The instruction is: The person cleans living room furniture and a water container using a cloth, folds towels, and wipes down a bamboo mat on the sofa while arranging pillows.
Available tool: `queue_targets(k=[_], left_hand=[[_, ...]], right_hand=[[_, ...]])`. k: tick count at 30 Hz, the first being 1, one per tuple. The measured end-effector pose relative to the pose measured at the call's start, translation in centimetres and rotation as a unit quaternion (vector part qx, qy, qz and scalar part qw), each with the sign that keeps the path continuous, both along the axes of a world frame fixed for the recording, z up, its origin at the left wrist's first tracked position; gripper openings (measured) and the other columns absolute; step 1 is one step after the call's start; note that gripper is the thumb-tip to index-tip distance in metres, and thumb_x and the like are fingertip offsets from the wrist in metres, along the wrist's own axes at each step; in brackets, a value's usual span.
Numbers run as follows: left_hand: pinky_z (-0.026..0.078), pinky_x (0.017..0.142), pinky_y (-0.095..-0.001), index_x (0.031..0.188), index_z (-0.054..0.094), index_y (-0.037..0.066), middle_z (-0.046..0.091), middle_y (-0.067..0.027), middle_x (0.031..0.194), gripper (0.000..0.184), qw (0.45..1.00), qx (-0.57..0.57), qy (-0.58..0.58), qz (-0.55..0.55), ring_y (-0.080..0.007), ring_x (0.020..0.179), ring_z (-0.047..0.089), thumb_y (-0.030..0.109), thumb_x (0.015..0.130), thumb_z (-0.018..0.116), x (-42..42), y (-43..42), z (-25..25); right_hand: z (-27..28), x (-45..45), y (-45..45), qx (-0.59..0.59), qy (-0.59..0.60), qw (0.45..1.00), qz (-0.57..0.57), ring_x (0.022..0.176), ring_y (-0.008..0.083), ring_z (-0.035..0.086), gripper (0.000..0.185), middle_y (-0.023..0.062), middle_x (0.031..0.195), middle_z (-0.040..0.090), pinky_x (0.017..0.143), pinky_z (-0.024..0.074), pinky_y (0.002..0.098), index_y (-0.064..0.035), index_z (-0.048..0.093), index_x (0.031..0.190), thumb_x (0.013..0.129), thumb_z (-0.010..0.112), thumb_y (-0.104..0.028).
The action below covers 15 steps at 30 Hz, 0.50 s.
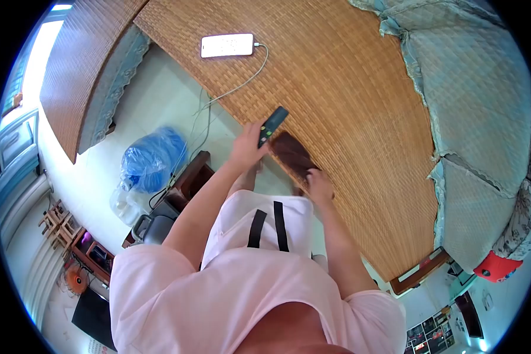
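My left hand (pixel 249 143) is closed around a dark remote control (pixel 272 126) with green buttons, held at the edge of the woven mat (pixel 360 130). Just right of it lies a dark brown, flat, elongated object (pixel 293 154), blurred, whose far end reaches toward the remote. My right hand (pixel 320 186) has its fingers closed on the near end of this brown object. Farther up on the mat, a phone (pixel 227 45) with a lit white screen is plugged into a white cable (pixel 255 75).
Blue plastic wrapping (pixel 154 154) and a clear container (pixel 127 204) stand on the floor at left, near a dark wooden piece (pixel 193 174) and a grey chair (pixel 156 229). Quilted green bedding (pixel 469 94) covers the right side, with a red item (pixel 497 267) below it.
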<state>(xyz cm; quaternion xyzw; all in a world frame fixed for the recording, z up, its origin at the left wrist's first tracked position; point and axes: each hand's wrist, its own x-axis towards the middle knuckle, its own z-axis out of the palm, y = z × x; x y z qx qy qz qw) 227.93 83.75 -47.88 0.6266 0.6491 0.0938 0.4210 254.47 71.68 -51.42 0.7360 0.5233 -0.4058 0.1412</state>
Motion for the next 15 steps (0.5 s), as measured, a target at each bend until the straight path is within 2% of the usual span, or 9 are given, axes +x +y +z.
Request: queue_targets(k=[2, 3, 4, 6, 7, 10, 12, 13, 15], left_hand=[[0.047, 0.079, -0.0426, 0.131, 0.040, 0.013, 0.051, -0.0144, 0.107, 0.067, 0.998, 0.020, -0.006, -0.059, -0.0352, 0.096, 0.055, 0.017, 0.070, 0.067, 1.7, 1.1, -2.5], [0.047, 0.080, -0.0427, 0.131, 0.040, 0.014, 0.051, -0.0142, 0.107, 0.068, 0.996, 0.032, -0.007, -0.084, -0.0348, 0.096, 0.055, 0.017, 0.070, 0.068, 2.6, 1.8, -3.7], [0.046, 0.082, -0.0425, 0.131, 0.040, 0.012, 0.051, -0.0145, 0.108, 0.067, 0.993, 0.048, 0.000, -0.103, -0.0344, 0.099, 0.054, 0.018, 0.071, 0.068, 3.6, 2.5, -4.4], [0.044, 0.086, -0.0422, 0.130, 0.040, 0.008, 0.051, -0.0151, 0.110, 0.066, 0.987, 0.077, 0.017, -0.143, -0.0334, 0.103, 0.052, 0.020, 0.072, 0.070, 5.5, 3.3, -5.8], [0.044, 0.087, -0.0422, 0.130, 0.040, 0.008, 0.051, -0.0151, 0.110, 0.067, 0.985, 0.077, 0.027, -0.149, -0.0332, 0.104, 0.051, 0.019, 0.072, 0.070, 6.3, 3.5, -6.7], [0.042, 0.089, -0.0422, 0.130, 0.039, 0.007, 0.051, -0.0155, 0.113, 0.068, 0.984, 0.090, 0.034, -0.149, -0.0329, 0.107, 0.050, 0.019, 0.071, 0.070, 7.1, 4.4, -7.3], [0.042, 0.090, -0.0422, 0.131, 0.039, 0.006, 0.050, -0.0162, 0.117, 0.069, 0.985, 0.110, 0.008, -0.129, -0.0330, 0.108, 0.049, 0.019, 0.071, 0.071, 6.3, 6.1, -4.3], [0.041, 0.091, -0.0421, 0.132, 0.038, 0.006, 0.049, -0.0162, 0.119, 0.071, 0.981, 0.161, 0.024, -0.104, -0.0333, 0.109, 0.049, 0.020, 0.071, 0.071, 5.4, 7.0, -5.1], [0.038, 0.096, -0.0424, 0.135, 0.034, 0.005, 0.046, -0.0161, 0.125, 0.075, 0.966, 0.224, 0.112, -0.067, -0.0333, 0.114, 0.046, 0.022, 0.071, 0.071, 1.5, 11.2, -6.2]], right_hand=[[-2.3, 5.4, -2.2, 0.106, 0.008, 0.987, -0.118, 0.098, 0.0366, 0.055, 0.034, 0.0166, 0.106, 0.058, 0.081, 0.0472, 0.0427, -0.0084, 0.058, 0.110, 0.093, 0.047, -0.035], [-3.2, 8.1, -2.7, 0.147, 0.023, 0.956, -0.252, 0.098, 0.0336, 0.055, 0.039, 0.0160, 0.108, 0.058, 0.082, 0.0468, 0.0412, -0.0035, 0.057, 0.112, 0.095, 0.042, -0.035], [-4.5, 11.6, -3.4, 0.182, 0.040, 0.906, -0.381, 0.097, 0.0305, 0.055, 0.044, 0.0154, 0.111, 0.057, 0.082, 0.0464, 0.0398, 0.0015, 0.055, 0.114, 0.097, 0.038, -0.035], [-0.6, 15.7, -0.3, 0.246, 0.152, 0.819, -0.496, 0.110, 0.0273, 0.050, 0.053, 0.0146, 0.120, 0.053, 0.095, 0.0412, 0.0391, 0.0079, 0.044, 0.127, 0.100, 0.033, -0.037], [1.2, 16.0, 1.7, 0.277, 0.277, 0.723, -0.569, 0.117, 0.0281, 0.047, 0.057, 0.0157, 0.128, 0.049, 0.101, 0.0377, 0.0389, 0.0084, 0.038, 0.132, 0.099, 0.036, -0.038], [0.3, 21.0, 6.0, 0.350, 0.101, 0.721, -0.590, 0.120, 0.0346, 0.046, 0.057, 0.0233, 0.136, 0.041, 0.103, 0.0374, 0.0422, 0.0099, 0.035, 0.134, 0.099, 0.036, -0.035], [0.4, 22.2, 8.9, 0.343, -0.004, 0.768, -0.541, 0.121, 0.0361, 0.046, 0.057, 0.0254, 0.136, 0.041, 0.102, 0.0382, 0.0427, 0.0098, 0.034, 0.135, 0.099, 0.036, -0.035], [0.4, 22.8, 10.4, 0.342, -0.055, 0.787, -0.511, 0.121, 0.0369, 0.046, 0.057, 0.0265, 0.136, 0.041, 0.102, 0.0386, 0.0430, 0.0097, 0.033, 0.135, 0.099, 0.035, -0.035], [-0.3, 23.7, 12.9, 0.352, -0.038, 0.785, -0.508, 0.116, 0.0379, 0.049, 0.054, 0.0283, 0.131, 0.045, 0.099, 0.0396, 0.0416, 0.0139, 0.039, 0.128, 0.098, 0.039, -0.031]])
